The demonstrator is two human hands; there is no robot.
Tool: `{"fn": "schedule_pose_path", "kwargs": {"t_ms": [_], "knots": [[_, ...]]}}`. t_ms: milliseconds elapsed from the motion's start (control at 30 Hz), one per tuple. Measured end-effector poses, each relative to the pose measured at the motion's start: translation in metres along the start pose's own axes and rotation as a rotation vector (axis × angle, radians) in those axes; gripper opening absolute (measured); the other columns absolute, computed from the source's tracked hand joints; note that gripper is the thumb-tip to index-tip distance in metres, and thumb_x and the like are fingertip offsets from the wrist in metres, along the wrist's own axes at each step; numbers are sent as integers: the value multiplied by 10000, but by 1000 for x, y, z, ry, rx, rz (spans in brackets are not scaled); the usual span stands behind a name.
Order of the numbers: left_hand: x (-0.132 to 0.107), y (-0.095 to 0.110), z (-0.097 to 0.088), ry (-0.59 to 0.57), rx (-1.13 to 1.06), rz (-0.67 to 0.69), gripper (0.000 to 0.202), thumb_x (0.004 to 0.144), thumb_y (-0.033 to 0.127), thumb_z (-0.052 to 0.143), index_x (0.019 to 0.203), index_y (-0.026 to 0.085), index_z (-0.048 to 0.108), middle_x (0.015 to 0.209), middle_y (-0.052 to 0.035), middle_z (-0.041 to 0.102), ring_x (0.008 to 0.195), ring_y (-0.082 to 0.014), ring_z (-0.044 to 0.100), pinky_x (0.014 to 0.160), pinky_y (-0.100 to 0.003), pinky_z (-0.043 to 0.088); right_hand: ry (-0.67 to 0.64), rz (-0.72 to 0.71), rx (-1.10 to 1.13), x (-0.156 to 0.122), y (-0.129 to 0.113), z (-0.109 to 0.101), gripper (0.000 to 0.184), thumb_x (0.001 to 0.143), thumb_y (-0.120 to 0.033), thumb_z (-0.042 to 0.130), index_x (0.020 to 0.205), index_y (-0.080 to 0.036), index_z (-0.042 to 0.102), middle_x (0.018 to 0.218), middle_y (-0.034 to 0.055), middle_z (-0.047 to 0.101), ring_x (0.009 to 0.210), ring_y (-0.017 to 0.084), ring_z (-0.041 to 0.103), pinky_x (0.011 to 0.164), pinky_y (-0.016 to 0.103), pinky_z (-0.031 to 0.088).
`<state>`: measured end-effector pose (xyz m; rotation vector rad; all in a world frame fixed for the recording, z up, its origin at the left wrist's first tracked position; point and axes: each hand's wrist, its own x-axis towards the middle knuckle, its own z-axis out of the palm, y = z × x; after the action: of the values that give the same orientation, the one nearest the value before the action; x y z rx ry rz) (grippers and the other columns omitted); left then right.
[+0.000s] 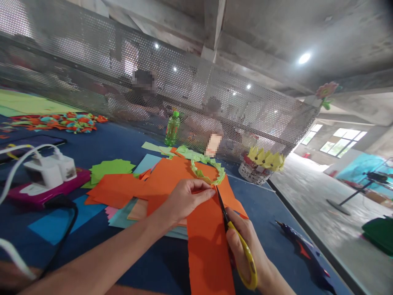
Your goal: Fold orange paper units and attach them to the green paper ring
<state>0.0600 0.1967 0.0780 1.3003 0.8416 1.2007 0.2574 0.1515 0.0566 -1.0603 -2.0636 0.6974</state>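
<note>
My right hand [242, 241] grips a pair of scissors [250, 262] by yellow handles. Their dark blades point away from me and reach the fingertips of my left hand [190, 198]. Those fingers are pinched at the near edge of a ring of folded light green paper [219, 174]; a small bit of orange shows there, too small to make out. Beneath both hands lie large orange paper sheets [205, 246], one strip running toward me. More orange pieces [115, 190] and bright green pieces [110, 169] lie to the left.
A magenta power strip [81, 178] with white chargers and cables sits left. Behind are a green bottle [172, 129] and a basket with yellow folded paper [258, 166]. A dark blue glue gun [307, 250] lies right. A perforated metal screen [184, 86] borders the table; people sit beyond it.
</note>
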Motion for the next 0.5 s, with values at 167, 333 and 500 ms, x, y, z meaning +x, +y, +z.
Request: {"fn": "schedule_pose_path", "kwargs": {"t_ms": [167,333,500], "knots": [[1,-4,0,3,9,-4,277,714,427,765,757,157,717,743,-39,686,707,-171,601,651,-271,474,23,17,-2,1,-2,1,618,880,-808,345,776,-209,457,640,-35,423,550,122,312,498,294,245],[1,-4,0,5,9,-2,264,715,419,765,749,161,719,752,-39,693,712,-173,604,659,-274,474,8,47,-4,-1,-1,1,624,876,-815,339,799,-211,478,617,-36,414,533,127,323,469,287,236],[-1,0,1,10,19,-19,257,714,413,765,751,163,725,765,-36,706,739,-177,621,694,-273,472,-3,-32,-62,3,-3,-1,580,883,-782,397,798,-211,459,629,-51,383,546,121,289,491,285,241]]}}
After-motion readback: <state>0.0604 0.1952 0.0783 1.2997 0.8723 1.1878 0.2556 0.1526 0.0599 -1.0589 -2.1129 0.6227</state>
